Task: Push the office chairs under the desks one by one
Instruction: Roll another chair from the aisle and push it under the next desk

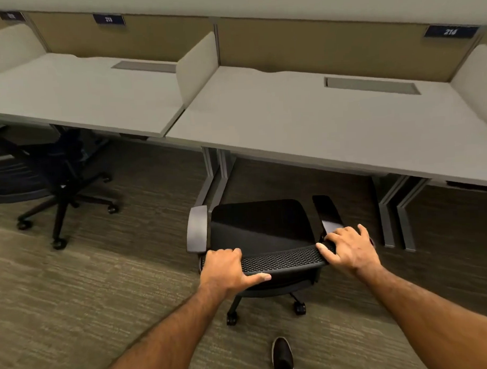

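Chair [260, 228] stands on the carpet [129, 271] just in front of the desk [290, 122], seat facing in, not yet under it. My left hand [228, 267] and right hand [349, 249] each hold one end of the top of its back, with my fingers [345, 233] curled over the edge and gripping it.

I think the job now is to roll it straight in. I should push the same with both hands, slow and even, so the wheels do not turn it sideways.

The gap to aim for is between the left desk leg [214, 179] and the right desk leg [389, 207]. It looks wide enough, but the chair sits nearer the left one, so the grey armrest [197, 230] could bump there. The armrests must also slip below the desk's front edge, and I cannot tell if they will fit. I should let go before my knuckles meet that edge.

Off to the left, a second chair [57, 177] is partly under the next desk [82, 101], well apart from mine. My shoe [282, 357] is back from the wheels.
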The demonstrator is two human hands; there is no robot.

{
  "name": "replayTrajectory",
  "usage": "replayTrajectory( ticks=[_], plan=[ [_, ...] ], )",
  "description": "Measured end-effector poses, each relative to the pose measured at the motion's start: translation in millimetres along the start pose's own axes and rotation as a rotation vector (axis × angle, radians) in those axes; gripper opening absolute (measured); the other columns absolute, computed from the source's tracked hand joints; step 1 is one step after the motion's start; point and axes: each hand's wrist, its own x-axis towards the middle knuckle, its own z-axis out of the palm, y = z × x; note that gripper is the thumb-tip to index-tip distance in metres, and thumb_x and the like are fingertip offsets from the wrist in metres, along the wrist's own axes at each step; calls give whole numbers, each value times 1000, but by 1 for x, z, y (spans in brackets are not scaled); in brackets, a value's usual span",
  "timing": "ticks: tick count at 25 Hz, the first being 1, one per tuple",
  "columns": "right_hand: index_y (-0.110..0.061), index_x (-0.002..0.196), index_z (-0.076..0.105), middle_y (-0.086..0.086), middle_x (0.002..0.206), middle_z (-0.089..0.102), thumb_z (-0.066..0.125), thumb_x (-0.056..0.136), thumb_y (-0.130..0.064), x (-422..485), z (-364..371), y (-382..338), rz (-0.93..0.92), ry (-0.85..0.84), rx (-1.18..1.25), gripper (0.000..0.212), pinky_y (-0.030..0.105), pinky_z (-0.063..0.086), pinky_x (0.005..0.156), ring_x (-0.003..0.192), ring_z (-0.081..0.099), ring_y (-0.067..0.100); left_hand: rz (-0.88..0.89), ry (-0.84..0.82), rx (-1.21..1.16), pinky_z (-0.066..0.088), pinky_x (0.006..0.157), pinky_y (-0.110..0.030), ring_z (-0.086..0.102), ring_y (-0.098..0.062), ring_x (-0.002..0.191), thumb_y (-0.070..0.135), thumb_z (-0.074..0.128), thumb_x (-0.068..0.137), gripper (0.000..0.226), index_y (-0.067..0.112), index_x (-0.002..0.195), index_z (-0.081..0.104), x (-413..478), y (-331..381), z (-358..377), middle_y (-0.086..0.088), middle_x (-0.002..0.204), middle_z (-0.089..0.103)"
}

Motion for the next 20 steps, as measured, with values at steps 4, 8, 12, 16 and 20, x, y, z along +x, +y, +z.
replayTrajectory(
  ticks=[4, 8, 12, 16, 20],
  plan=[
    [-29, 116, 69, -4, 116, 67, 4, 85, -78, 68, -19, 14, -27, -26, 41, 87, 61, 15, 118, 120, 54, 19, -43, 16, -37, 45, 84, -41, 62, -18, 89, 106, 20, 62, 101, 22, 99, 60, 58, -2, -15, 3, 92, 65],
    [-25, 119, 69, -3, 117, 68, 0, 85, -82, 120, -27, 18, -41, -49, 110, 95, 63, 19, 118, 120, 55, 20, -31, 15, -57, 46, 88, -41, 62, -17, 97, 105, 21, 64, 106, 23, 117, 62, 112, -17, -27, 4, 104, 68],
    [-24, 114, 69, -3, 112, 67, -3, 80, -89, 157, -32, 9, -35, -64, 140, 103, 65, 20, 116, 117, 56, 20, 26, 4, -46, 51, 85, -38, 62, -16, 99, 107, 19, 61, 111, 24, 122, 62, 159, -46, -40, 3, 108, 68],
    [-24, 116, 68, -2, 115, 66, -3, 77, -93, 185, -36, -17, -27, -75, 138, 106, 66, 22, 115, 118, 55, 21, 78, 16, -44, 52, 85, -37, 63, -14, 98, 106, 19, 61, 110, 25, 122, 63, 192, -88, -49, 6, 106, 69],
    [-25, 120, 65, -3, 119, 65, 2, 75, -96, 204, -39, -42, -2, -84, 147, 105, 67, 21, 116, 120, 53, 20, 136, -19, -36, 51, 89, -37, 62, -12, 102, 105, 18, 63, 110, 28, 128, 60, 227, -130, -55, 9, 112, 68]
  ],
)
